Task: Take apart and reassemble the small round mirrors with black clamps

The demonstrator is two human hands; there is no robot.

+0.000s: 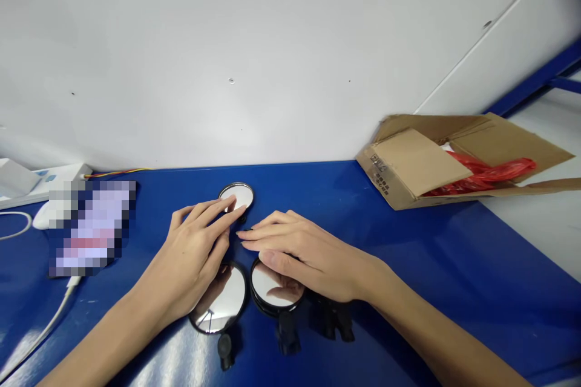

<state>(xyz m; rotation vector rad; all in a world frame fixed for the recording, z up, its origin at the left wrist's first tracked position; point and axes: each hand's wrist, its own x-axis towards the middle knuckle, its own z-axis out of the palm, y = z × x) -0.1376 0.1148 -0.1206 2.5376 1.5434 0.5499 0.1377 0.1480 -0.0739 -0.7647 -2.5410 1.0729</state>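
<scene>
My left hand [190, 254] reaches over the blue table with its fingers stretched out, their tips on or just over a small round mirror [244, 195] with a black rim. Under its palm side, a second round mirror [229, 296] lies face up with a black mount at its lower edge. My right hand [313, 248] is held flat, fingers extended to the left, partly covering a third round mirror [271, 290]. Beneath that mirror another black rim shows. More black mounts [336, 317] stick out below my right wrist; what they belong to is hidden.
An open cardboard box [394, 184] with red plastic bags [485, 172] stands at the back right. On the left lie a blurred phone [95, 230], its white cable [57, 314] and a white power strip [68, 175]. A white wall [290, 60] closes off the back.
</scene>
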